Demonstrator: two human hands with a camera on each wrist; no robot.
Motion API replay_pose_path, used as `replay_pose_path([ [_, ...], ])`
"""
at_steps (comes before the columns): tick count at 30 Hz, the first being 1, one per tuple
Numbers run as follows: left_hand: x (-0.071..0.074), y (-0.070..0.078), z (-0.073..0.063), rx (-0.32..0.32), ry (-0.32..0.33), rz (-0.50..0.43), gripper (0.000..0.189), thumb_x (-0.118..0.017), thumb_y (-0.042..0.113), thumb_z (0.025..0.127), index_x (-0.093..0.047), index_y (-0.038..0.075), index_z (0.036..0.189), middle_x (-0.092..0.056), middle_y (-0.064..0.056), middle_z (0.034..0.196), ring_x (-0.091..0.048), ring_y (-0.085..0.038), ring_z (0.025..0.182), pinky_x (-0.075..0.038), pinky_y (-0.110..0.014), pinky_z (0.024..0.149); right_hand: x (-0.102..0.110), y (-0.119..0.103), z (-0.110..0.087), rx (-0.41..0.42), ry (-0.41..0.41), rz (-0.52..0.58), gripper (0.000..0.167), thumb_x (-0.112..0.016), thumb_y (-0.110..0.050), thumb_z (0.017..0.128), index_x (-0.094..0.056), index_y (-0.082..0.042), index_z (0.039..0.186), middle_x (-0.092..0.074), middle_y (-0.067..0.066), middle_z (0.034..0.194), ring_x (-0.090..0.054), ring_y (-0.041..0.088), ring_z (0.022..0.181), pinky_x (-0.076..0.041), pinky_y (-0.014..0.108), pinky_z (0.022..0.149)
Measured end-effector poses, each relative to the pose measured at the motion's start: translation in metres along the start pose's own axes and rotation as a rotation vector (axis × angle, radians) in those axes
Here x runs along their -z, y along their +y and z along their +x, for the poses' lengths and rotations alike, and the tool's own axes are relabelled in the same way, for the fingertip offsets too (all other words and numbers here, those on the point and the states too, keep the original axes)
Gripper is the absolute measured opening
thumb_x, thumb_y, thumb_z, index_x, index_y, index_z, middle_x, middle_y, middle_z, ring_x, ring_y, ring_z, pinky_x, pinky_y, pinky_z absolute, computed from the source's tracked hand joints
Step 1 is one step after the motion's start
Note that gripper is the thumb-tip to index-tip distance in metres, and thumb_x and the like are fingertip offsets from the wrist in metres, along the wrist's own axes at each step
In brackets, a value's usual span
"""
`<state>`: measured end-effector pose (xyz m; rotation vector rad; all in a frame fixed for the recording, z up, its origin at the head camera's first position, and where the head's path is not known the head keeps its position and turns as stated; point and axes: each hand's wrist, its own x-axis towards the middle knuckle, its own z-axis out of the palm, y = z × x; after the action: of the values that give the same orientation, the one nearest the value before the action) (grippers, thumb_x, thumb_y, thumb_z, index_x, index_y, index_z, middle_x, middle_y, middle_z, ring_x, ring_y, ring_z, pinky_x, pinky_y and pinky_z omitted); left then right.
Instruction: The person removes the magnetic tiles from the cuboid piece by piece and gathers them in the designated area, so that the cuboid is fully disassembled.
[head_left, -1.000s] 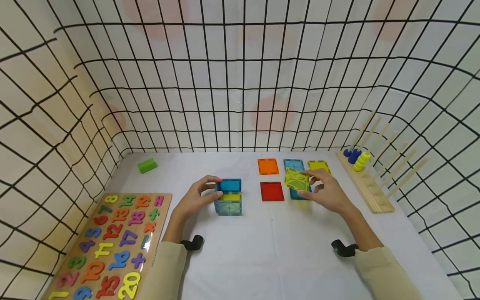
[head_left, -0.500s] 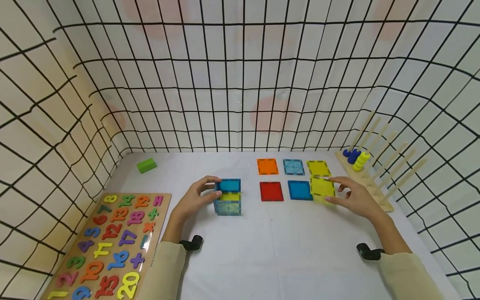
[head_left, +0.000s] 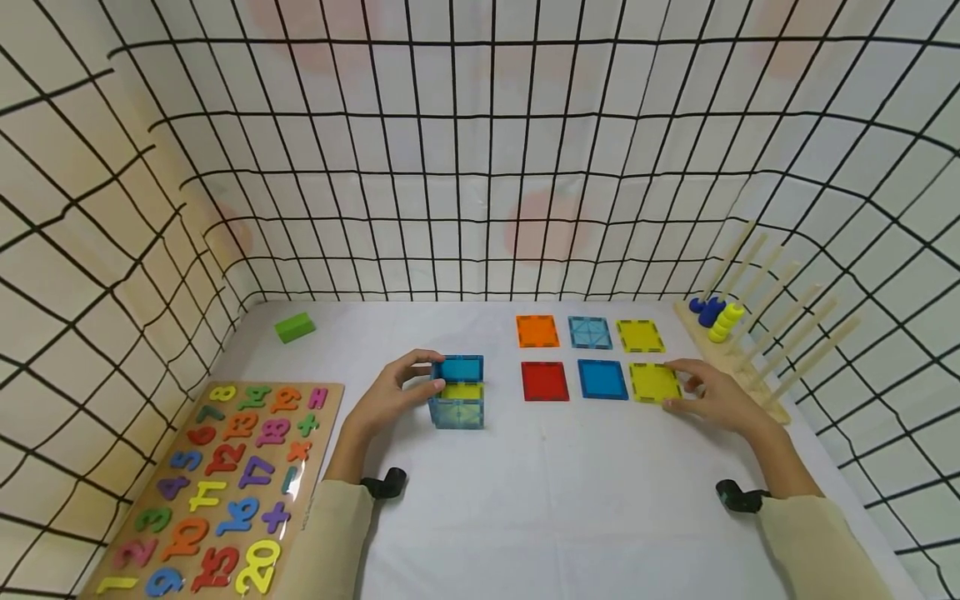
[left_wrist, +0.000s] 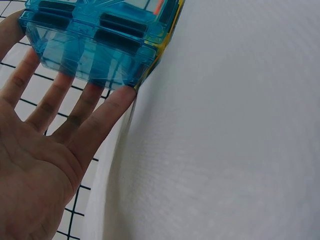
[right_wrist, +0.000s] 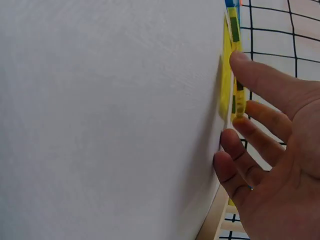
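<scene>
A small open-topped box of translucent magnetic tiles (head_left: 459, 414), blue with yellow, stands left of centre in the head view. My left hand (head_left: 393, 390) holds its left side; in the left wrist view the fingers (left_wrist: 100, 120) lie against a blue tile face (left_wrist: 90, 50). On the right, my right hand (head_left: 708, 393) pinches a yellow square magnetic tile (head_left: 652, 383) by its right side, thumb at one edge. Seen from the right wrist, the yellow tile (right_wrist: 237, 95) lies close over the white cloth. A blue tile (head_left: 602, 380) and a red tile (head_left: 545, 382) lie beside it.
Behind lie orange (head_left: 537, 331), light blue (head_left: 589, 332) and yellow (head_left: 640, 336) tiles. A wooden peg board (head_left: 738, 371) with beads stands at right. A number puzzle board (head_left: 217, 483) covers the left, with a green block (head_left: 295, 327) behind it. Black wire mesh (head_left: 487, 175) surrounds the table.
My right hand has carried the yellow tile rightward from over the blue tile and lowered it at the right end of the front row. The left hand stays at the box.
</scene>
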<state>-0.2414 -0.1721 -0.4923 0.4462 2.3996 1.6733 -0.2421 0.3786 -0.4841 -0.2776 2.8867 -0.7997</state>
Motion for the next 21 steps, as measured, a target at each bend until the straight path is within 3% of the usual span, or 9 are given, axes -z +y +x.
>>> replay_pose_path([
  [7,0.000,-0.001,0.001,-0.009,-0.004,-0.006,0.043,-0.070,0.040,0.097,-0.059,0.030,0.138,-0.048,0.003,0.156,-0.043,-0.040,0.146,-0.040,-0.068,0.112,-0.002,0.001,0.006,-0.032,-0.040,-0.032,0.074,-0.078,-0.035,0.091,-0.046,-0.008,0.152,-0.052,0.024,0.145,-0.052,0.036,0.109,-0.052,0.048,0.087],
  [14,0.000,0.000,0.001,-0.009,0.006,-0.006,0.041,-0.071,0.040,0.097,-0.061,0.026,0.134,-0.050,0.002,0.154,-0.044,-0.040,0.145,-0.037,-0.070,0.113,0.001,-0.009,0.004,0.000,-0.035,-0.065,0.073,-0.078,-0.031,0.091,-0.046,-0.003,0.151,-0.043,0.029,0.152,-0.055,0.040,0.112,-0.053,0.059,0.094],
  [21,0.000,0.002,0.000,-0.004,-0.002,0.002,0.039,-0.072,0.043,0.096,-0.063,0.026,0.130,-0.052,0.006,0.151,-0.044,-0.038,0.145,-0.041,-0.066,0.112,0.000,-0.031,-0.001,0.008,0.043,-0.035,0.065,-0.073,-0.030,0.096,-0.046,-0.007,0.151,-0.045,0.025,0.152,-0.056,0.039,0.116,-0.056,0.053,0.091],
])
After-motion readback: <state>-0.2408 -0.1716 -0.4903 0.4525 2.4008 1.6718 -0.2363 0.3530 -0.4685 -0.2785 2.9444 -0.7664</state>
